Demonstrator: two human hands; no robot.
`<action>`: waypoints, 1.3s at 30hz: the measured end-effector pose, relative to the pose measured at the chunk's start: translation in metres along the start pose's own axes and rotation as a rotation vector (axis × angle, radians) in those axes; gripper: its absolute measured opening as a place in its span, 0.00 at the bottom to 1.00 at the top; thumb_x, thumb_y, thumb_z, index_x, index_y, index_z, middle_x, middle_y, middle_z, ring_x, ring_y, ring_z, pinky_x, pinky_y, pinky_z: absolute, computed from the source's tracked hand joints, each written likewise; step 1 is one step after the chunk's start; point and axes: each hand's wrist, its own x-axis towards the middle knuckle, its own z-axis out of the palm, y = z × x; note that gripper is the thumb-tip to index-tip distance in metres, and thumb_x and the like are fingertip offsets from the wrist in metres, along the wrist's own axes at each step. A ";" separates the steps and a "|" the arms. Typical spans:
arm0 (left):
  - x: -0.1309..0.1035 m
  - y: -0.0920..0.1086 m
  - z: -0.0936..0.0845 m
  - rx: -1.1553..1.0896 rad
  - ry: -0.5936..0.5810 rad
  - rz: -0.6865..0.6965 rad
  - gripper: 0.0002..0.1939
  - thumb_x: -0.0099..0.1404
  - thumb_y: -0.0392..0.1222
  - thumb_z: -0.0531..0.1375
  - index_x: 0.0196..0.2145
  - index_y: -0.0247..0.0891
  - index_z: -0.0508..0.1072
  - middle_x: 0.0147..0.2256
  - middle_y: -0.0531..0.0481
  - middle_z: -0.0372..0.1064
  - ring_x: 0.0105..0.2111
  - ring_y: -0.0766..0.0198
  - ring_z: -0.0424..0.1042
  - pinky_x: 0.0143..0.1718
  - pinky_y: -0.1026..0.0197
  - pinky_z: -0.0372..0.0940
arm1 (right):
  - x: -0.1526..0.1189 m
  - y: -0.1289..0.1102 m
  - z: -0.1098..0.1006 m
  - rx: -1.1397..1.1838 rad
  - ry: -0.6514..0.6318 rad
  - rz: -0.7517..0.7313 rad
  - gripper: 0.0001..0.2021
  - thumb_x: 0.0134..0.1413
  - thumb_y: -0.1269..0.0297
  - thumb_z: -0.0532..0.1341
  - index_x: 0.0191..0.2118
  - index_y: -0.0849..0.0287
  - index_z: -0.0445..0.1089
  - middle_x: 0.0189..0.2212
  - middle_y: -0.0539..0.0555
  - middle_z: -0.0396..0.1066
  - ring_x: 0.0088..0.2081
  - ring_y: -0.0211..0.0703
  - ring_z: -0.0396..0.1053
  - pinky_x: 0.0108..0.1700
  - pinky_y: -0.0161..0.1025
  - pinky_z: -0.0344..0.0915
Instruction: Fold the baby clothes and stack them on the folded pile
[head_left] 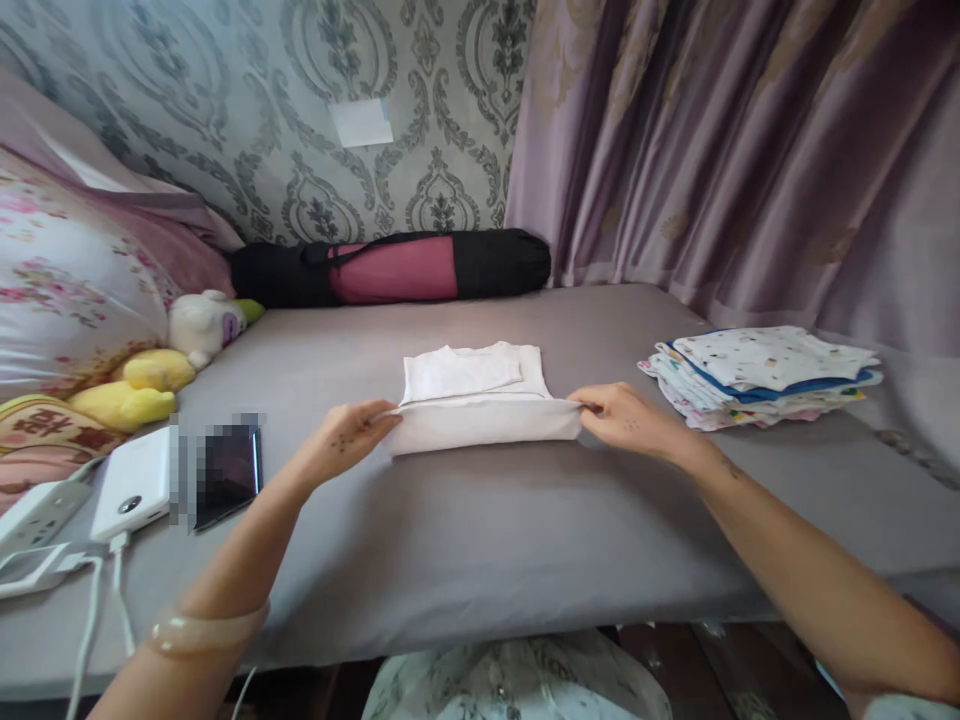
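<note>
A white garment (484, 425) lies on the grey bed sheet in front of me, its near part folded over into a band. Folded layers of the same white cloth show behind that band. My left hand (352, 438) pinches the left end of the band between thumb and fingers. At the right end, my right hand (626, 420) grips the other corner in the same way. The band looks stretched between both hands.
A stack of folded printed clothes (761, 375) sits at the right. On the left are a phone (229, 475), a white power bank (135, 485), a power strip (45, 515), cables and plush toys (202, 325). A black and red long bag (394, 268) lies along the wall.
</note>
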 end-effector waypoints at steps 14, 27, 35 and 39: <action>0.106 -0.007 0.042 0.086 0.213 -0.345 0.16 0.62 0.39 0.50 0.41 0.34 0.74 0.38 0.39 0.74 0.40 0.55 0.71 0.38 0.59 0.63 | 0.108 0.030 0.049 -0.121 0.121 0.477 0.17 0.59 0.70 0.52 0.50 0.61 0.71 0.46 0.62 0.74 0.47 0.49 0.71 0.46 0.37 0.63; 0.129 -0.003 0.070 0.128 0.322 -0.377 0.19 0.69 0.41 0.42 0.51 0.34 0.65 0.44 0.31 0.72 0.44 0.45 0.71 0.42 0.50 0.63 | 0.142 0.023 0.076 -0.083 0.179 0.654 0.18 0.59 0.76 0.47 0.53 0.68 0.62 0.49 0.68 0.69 0.49 0.54 0.71 0.47 0.45 0.66; 0.134 -0.016 0.080 0.244 0.309 -0.358 0.20 0.71 0.43 0.40 0.53 0.34 0.63 0.43 0.31 0.70 0.43 0.46 0.72 0.42 0.52 0.63 | 0.146 0.024 0.082 -0.109 0.180 0.636 0.18 0.60 0.78 0.45 0.54 0.67 0.60 0.51 0.69 0.66 0.49 0.53 0.70 0.49 0.47 0.65; 0.138 -0.019 0.081 0.267 0.286 -0.358 0.20 0.71 0.42 0.39 0.51 0.33 0.63 0.43 0.30 0.71 0.42 0.47 0.73 0.41 0.52 0.63 | 0.147 0.025 0.087 -0.125 0.159 0.662 0.17 0.61 0.77 0.45 0.53 0.66 0.61 0.50 0.69 0.67 0.49 0.52 0.71 0.49 0.46 0.66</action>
